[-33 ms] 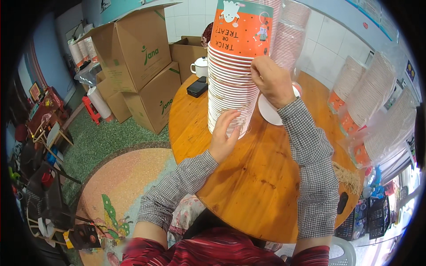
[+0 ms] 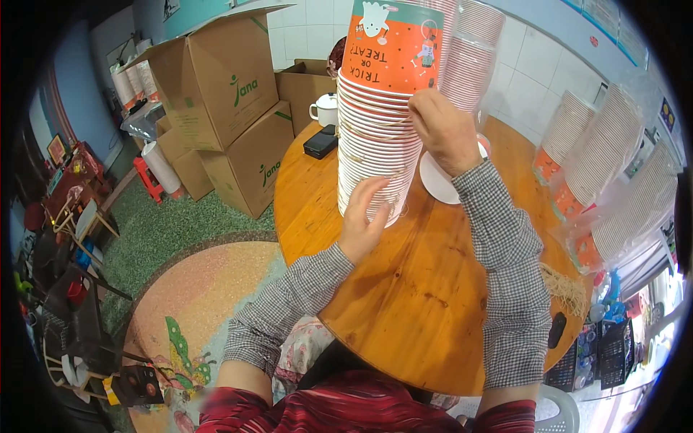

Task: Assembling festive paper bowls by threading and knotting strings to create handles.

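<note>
A tall stack of nested paper cups (image 2: 375, 137) stands upside down on the round wooden table (image 2: 404, 303). The top cup has an orange wall with a green band and cartoon figures; below it mostly white rims show. Thin pale strands of string lie against the rims. My right hand (image 2: 449, 136) is closed in a pinch at the stack's right side, just under the top cup; whatever its fingertips hold is hidden. Lower down, my left hand (image 2: 363, 219) has its fingers stretched out and apart against the front of the stack.
Behind stand more stacked cups (image 2: 469, 65); plastic-wrapped stacks (image 2: 603, 151) line the right. A bundle of string (image 2: 565, 290) lies at the table's right edge. A black case (image 2: 320, 142) and white enamel mug (image 2: 326, 110) sit left of the stack. Cardboard boxes (image 2: 224, 86) rise beyond.
My left hand's fingers have shifted very slightly up along the stack. Otherwise the view looks the same.
</note>
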`<state>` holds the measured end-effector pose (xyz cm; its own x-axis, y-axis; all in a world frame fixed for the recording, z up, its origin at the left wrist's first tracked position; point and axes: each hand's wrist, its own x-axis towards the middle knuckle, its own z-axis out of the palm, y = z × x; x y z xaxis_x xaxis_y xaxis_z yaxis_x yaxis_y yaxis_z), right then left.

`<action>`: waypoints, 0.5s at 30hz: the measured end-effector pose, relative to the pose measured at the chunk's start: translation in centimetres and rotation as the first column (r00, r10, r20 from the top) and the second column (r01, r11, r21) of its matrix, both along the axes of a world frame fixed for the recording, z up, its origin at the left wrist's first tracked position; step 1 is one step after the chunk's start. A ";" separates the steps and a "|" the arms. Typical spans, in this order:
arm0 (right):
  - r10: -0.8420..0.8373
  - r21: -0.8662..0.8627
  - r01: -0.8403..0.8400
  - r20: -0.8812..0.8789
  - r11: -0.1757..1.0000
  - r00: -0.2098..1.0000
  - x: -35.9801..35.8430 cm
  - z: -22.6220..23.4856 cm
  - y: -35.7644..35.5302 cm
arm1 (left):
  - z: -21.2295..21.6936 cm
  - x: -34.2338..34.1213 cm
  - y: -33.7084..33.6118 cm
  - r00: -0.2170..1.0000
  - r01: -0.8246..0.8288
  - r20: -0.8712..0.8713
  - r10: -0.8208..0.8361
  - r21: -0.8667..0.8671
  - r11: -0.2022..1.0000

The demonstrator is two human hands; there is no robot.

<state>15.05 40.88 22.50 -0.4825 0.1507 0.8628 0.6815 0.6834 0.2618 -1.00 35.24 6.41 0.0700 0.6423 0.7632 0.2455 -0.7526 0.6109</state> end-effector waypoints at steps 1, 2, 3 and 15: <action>-0.047 0.013 0.047 0.009 0.999 0.999 0.3 0.3 -0.2 | 0.5 -0.3 0.4 0.998 -0.016 0.053 0.015 0.016 1.000; -0.095 0.026 0.095 0.018 0.995 0.995 0.7 0.6 -0.4 | 1.2 -0.7 0.9 0.994 -0.033 0.107 0.030 0.031 0.999; -0.133 0.028 0.131 0.046 0.991 0.990 0.9 0.8 -0.6 | 2.5 -1.9 1.5 0.989 -0.142 0.044 0.139 0.085 0.986; -0.138 0.173 0.121 0.095 0.977 0.986 2.0 0.4 1.9 | 9.3 -3.1 5.1 0.976 -0.220 0.068 0.209 0.332 0.917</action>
<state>17.00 42.78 22.95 -0.5582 0.0767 0.8262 0.7238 0.5319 0.4396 -4.07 40.37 15.73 -0.0676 0.3454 0.9360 0.4090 -0.8461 0.3418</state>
